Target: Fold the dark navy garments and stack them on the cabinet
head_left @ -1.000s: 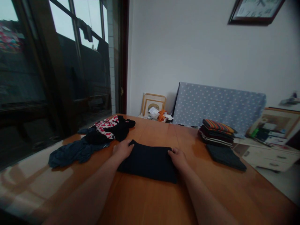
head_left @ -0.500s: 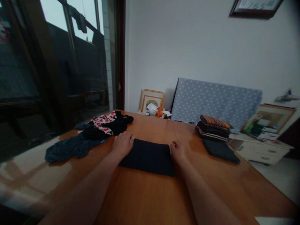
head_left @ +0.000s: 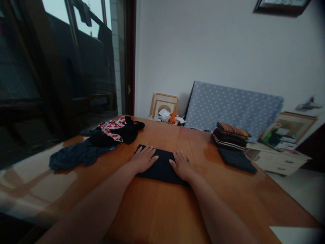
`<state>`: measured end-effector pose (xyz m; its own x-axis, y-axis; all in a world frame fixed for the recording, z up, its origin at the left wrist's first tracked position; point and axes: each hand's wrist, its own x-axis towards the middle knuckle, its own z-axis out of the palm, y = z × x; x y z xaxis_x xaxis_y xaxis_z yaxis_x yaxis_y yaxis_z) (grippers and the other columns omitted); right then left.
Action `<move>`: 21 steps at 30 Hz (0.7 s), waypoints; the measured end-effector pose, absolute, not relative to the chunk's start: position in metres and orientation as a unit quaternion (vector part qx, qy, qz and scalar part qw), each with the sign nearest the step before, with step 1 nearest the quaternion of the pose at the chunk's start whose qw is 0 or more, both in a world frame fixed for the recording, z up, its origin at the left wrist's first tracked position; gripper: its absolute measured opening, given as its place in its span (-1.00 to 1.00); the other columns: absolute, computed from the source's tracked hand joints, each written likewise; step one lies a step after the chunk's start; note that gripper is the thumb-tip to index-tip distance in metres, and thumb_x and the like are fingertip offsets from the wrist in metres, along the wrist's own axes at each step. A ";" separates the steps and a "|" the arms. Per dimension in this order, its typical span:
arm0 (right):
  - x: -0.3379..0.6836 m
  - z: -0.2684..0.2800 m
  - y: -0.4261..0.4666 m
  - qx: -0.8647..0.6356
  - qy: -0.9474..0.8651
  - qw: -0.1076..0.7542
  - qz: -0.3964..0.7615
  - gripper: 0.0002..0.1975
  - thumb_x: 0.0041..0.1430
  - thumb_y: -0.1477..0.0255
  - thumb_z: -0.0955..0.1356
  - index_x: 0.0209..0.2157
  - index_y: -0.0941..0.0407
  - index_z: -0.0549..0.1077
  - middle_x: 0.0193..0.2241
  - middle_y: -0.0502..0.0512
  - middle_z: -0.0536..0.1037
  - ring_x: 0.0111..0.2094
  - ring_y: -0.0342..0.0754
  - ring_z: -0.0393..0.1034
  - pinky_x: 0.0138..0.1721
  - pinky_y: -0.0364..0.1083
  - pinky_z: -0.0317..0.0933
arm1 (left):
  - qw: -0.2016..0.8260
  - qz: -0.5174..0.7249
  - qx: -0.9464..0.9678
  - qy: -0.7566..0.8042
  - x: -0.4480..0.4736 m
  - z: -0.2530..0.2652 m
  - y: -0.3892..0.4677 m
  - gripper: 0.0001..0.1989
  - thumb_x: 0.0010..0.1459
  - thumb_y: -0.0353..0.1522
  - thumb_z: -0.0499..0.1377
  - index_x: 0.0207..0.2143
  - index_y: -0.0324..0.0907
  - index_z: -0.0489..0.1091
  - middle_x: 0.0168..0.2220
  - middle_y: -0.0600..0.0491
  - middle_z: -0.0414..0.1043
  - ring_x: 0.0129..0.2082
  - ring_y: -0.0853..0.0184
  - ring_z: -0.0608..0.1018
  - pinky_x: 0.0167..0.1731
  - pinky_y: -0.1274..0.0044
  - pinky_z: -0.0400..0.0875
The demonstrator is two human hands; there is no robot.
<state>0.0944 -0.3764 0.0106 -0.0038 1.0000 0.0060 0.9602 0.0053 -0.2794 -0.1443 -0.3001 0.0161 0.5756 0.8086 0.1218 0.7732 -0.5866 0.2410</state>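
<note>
A dark navy folded garment [head_left: 162, 168] lies flat on the wooden table [head_left: 157, 206] in front of me; its exact kind does not show. My left hand [head_left: 144, 158] rests palm down on its left part, fingers stretched out. On the right part lies my right hand [head_left: 182, 165], also flat with the fingers spread. Both hands press on the cloth without gripping it, and they cover portions of its two ends.
Left of the garment sits a loose heap of clothes, with a blue crumpled piece [head_left: 76, 156] and a red-white-black one [head_left: 114, 130]. To the right stand a stack of folded clothes [head_left: 230, 137] and a dark folded garment [head_left: 237, 160]. A polka-dot cloth [head_left: 233, 105] hangs behind.
Both hands have moved inward from the garment's side edges onto its top. The fingers of my right hand, curled before, are now stretched out flat. The view has shifted slightly.
</note>
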 end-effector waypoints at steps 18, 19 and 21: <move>0.115 0.025 -0.393 -0.782 -0.618 0.060 0.061 -0.30 0.38 0.04 0.06 0.39 0.14 0.05 0.40 0.23 0.04 0.40 0.21 -0.16 0.33 0.25 -0.28 | 0.074 0.096 0.882 0.456 -0.140 0.008 -0.290 -0.03 0.13 0.29 -0.18 0.36 -0.15 0.13 0.40 -0.14 0.02 0.41 -0.02 -0.02 0.31 0.08 -0.25; 0.120 0.025 -0.397 -0.786 -0.613 0.067 0.054 -0.33 0.39 0.07 0.08 0.37 0.14 0.11 0.38 0.25 0.09 0.38 0.21 -0.10 0.32 0.23 -0.23 | 0.076 0.100 0.882 0.455 -0.141 0.007 -0.290 -0.04 0.14 0.28 -0.18 0.36 -0.14 0.14 0.40 -0.14 0.01 0.41 -0.02 -0.01 0.31 0.08 -0.25; 0.130 0.025 -0.406 -0.799 -0.592 0.095 0.048 -0.41 0.40 0.14 0.11 0.29 0.17 0.24 0.31 0.31 0.23 0.33 0.19 0.06 0.29 0.15 -0.11 | 0.082 0.110 0.882 0.450 -0.142 0.006 -0.289 -0.05 0.14 0.28 -0.17 0.36 -0.13 0.15 0.41 -0.13 0.01 0.41 -0.03 0.00 0.31 0.09 -0.25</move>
